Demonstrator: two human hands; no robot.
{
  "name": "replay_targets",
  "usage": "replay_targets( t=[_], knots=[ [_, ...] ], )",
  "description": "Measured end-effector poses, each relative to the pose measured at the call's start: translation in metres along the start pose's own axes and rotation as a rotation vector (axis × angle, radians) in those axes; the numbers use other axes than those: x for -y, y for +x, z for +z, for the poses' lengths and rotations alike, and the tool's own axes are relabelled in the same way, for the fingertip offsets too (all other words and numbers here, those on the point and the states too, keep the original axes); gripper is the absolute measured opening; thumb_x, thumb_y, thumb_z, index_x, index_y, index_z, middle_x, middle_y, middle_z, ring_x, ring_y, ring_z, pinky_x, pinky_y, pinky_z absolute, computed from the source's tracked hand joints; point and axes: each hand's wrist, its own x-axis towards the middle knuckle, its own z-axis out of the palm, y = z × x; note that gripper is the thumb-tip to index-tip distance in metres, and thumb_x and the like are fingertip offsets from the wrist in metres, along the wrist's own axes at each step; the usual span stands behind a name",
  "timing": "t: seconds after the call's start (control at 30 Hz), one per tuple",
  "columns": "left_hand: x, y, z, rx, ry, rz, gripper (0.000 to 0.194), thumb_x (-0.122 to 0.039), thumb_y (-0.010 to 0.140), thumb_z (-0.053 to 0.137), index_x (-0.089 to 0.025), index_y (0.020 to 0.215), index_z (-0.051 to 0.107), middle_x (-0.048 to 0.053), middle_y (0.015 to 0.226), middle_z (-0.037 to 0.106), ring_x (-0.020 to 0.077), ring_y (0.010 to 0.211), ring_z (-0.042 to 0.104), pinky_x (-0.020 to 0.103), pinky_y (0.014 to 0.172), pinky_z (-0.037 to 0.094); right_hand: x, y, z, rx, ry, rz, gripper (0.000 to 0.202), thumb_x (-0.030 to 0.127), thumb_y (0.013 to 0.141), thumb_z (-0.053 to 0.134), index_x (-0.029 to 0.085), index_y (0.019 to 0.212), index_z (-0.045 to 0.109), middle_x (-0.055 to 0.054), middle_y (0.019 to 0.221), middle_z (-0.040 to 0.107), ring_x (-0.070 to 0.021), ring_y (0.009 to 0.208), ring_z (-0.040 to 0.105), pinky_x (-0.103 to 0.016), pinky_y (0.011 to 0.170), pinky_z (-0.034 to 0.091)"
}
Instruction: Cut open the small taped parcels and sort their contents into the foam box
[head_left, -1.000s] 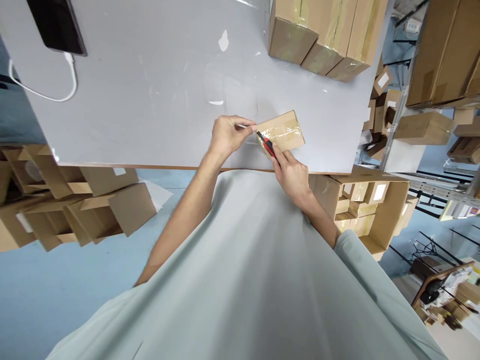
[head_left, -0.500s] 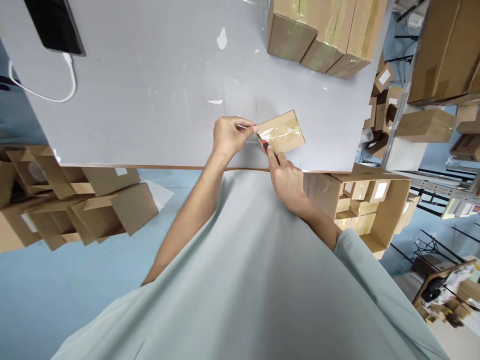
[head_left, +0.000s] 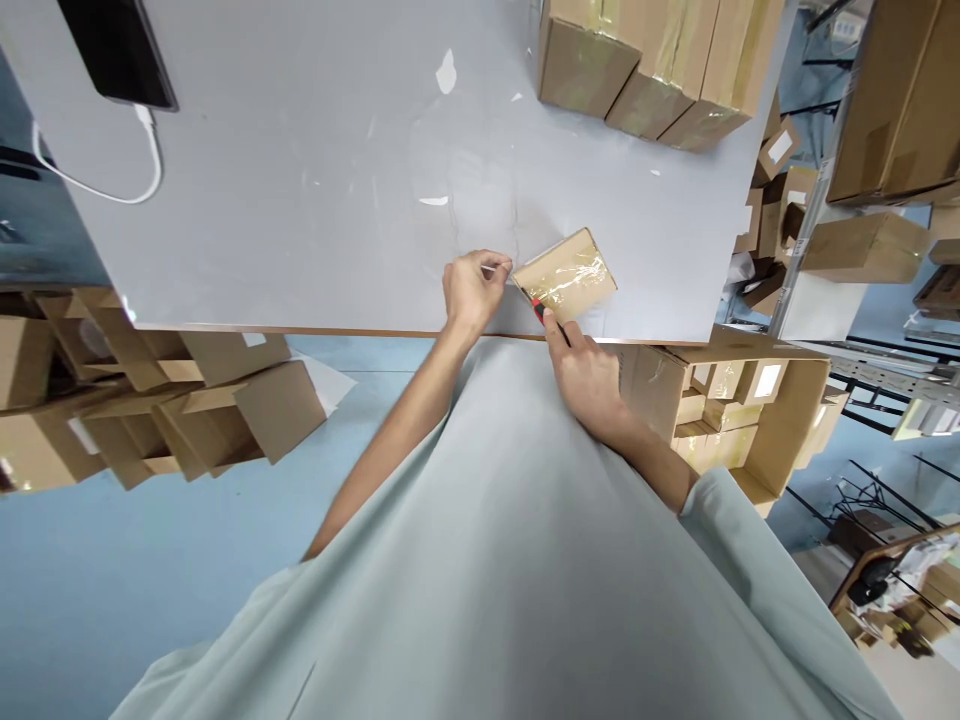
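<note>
A small cardboard box (head_left: 574, 275) with clear packing tape over its top lies at an angle near the table's front edge. My right hand (head_left: 586, 375) is closed round a red and black utility knife (head_left: 538, 308), whose tip is at the box's near left edge. At the box's left corner my left hand (head_left: 474, 288) is closed in a pinch, with a thin pale bit showing between its fingers. What that bit is, I cannot make out.
Several taped boxes (head_left: 645, 80) stand at the table's back right. A phone (head_left: 120, 50) with a white cable (head_left: 154, 160) lies at the left. Open cartons (head_left: 277, 410) are below left; a large carton (head_left: 795, 420) holding small boxes stands below right. White scraps (head_left: 446, 72) dot the table (head_left: 300, 200).
My left hand has curled tighter and turned a little. The box has rotated slightly, and the knife has moved a little rightward and nearer me. The whole view has shifted slightly.
</note>
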Motion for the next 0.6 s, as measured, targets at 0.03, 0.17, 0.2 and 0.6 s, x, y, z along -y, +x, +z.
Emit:
replay_targets(
  t=[0.03, 0.17, 0.2, 0.6],
  knots=[
    [-0.005, -0.008, -0.002, 0.011, -0.02, 0.013, 0.028, -0.052, 0.102, 0.072, -0.026, 0.102, 0.084, 0.005, 0.109, 0.087, 0.0234, 0.096, 0.082, 0.034, 0.092, 0.061, -0.002, 0.0, 0.002, 0.006, -0.001, -0.001, 0.07, 0.012, 0.112, 0.038, 0.025, 0.181, 0.045, -0.019, 0.135, 0.075, -0.0259, 0.101, 0.078, -0.033, 0.078, 0.063],
    [-0.026, -0.03, -0.014, 0.038, -0.064, 0.02, 0.027, -0.046, 0.105, 0.071, -0.023, 0.111, 0.084, 0.008, 0.121, 0.084, 0.0203, 0.096, 0.081, 0.03, 0.087, 0.061, -0.005, 0.008, 0.002, 0.038, -0.052, 0.013, 0.07, 0.013, 0.116, 0.033, 0.027, 0.184, 0.038, -0.017, 0.134, 0.075, -0.024, 0.103, 0.077, -0.029, 0.081, 0.06],
    [-0.029, -0.032, -0.016, 0.037, -0.051, 0.005, 0.024, -0.042, 0.102, 0.074, -0.022, 0.11, 0.084, 0.008, 0.12, 0.084, 0.0201, 0.095, 0.08, 0.03, 0.088, 0.061, -0.005, 0.01, 0.0, 0.051, -0.069, 0.012, 0.07, 0.013, 0.116, 0.033, 0.027, 0.185, 0.036, -0.017, 0.134, 0.075, -0.0233, 0.104, 0.077, -0.028, 0.082, 0.059],
    [-0.041, -0.021, -0.017, 0.009, 0.026, -0.112, 0.018, -0.031, 0.094, 0.079, -0.021, 0.106, 0.089, 0.004, 0.097, 0.088, 0.0232, 0.092, 0.082, 0.033, 0.09, 0.063, -0.001, 0.016, -0.009, 0.081, -0.129, -0.043, 0.073, 0.009, 0.114, 0.034, 0.023, 0.185, 0.035, -0.018, 0.131, 0.076, -0.0229, 0.099, 0.078, -0.029, 0.081, 0.062]
  ],
)
